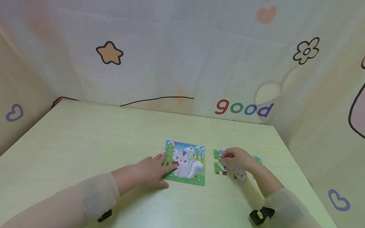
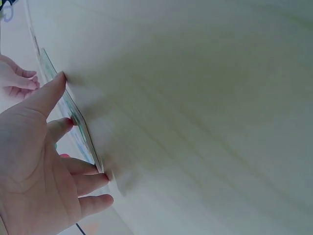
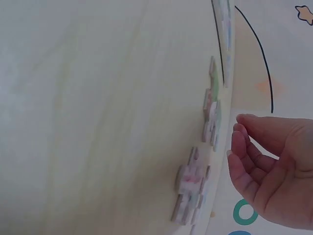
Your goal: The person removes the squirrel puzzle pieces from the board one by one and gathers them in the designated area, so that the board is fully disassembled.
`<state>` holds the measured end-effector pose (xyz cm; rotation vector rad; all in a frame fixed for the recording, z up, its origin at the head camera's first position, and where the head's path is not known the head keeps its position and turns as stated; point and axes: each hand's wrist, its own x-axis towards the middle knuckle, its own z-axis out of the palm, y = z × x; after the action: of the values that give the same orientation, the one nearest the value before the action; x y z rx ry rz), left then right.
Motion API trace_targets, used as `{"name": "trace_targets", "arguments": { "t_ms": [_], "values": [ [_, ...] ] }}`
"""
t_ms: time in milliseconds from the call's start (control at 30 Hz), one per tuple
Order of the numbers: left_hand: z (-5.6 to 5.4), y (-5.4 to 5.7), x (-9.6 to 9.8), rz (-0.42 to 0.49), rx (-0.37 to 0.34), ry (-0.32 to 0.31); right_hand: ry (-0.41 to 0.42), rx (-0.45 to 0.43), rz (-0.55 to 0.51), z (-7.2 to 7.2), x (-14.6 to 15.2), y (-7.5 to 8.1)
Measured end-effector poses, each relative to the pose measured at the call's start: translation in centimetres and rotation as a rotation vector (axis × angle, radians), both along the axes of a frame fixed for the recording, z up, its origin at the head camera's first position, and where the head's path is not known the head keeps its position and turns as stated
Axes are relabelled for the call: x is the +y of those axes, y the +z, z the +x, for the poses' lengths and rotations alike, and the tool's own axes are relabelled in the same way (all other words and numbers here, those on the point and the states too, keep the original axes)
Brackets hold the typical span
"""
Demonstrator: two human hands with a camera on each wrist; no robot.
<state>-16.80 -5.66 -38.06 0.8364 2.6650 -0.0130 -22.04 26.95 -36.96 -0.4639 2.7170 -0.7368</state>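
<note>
In the head view, a square picture board (image 1: 189, 164) with a grey squirrel among trees lies mid-table. My left hand (image 1: 151, 171) rests at its left edge, fingers spread, with one fingertip on the picture. From the left wrist view, this left hand (image 2: 44, 161) has its fingertips along the board's edge. My right hand (image 1: 239, 160) hovers over loose jigsaw pieces (image 1: 219, 169) to the right of the board. Its fingers bend loosely toward the thumb. Nothing shows between the fingertips of the right hand (image 3: 269, 166) in the right wrist view. It covers some pieces in the head view.
More jigsaw pieces (image 1: 240, 176) with grey parts lie below the right hand, and a blue-topped piece (image 1: 258, 159) shows beyond it. The pale table (image 1: 99, 136) meets a printed curtain (image 1: 171, 63) at the back and at both sides.
</note>
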Motion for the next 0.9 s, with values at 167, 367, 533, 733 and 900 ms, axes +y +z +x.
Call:
{"name": "trace_targets", "arguments": {
  "t_ms": [167,367,533,733,900],
  "values": [
    [-0.2,-0.1,-0.2,0.007,0.004,-0.001,-0.012,-0.003,-0.078,-0.4,-0.6,0.1],
    [-0.1,0.0,-0.1,0.022,0.029,-0.033,0.001,-0.043,-0.132,-0.2,-2.7,-0.8],
    [0.6,-0.1,0.8,0.024,0.054,-0.102,0.070,-0.015,-0.114,0.5,-5.4,-1.1],
    [1.5,-0.3,1.8,0.011,0.070,-0.184,0.116,-0.011,-0.074,1.1,-7.4,-1.3],
    [1.8,-0.1,2.2,-0.006,0.102,-0.213,0.120,-0.023,-0.016,1.5,-8.0,-1.2]
  ]
}}
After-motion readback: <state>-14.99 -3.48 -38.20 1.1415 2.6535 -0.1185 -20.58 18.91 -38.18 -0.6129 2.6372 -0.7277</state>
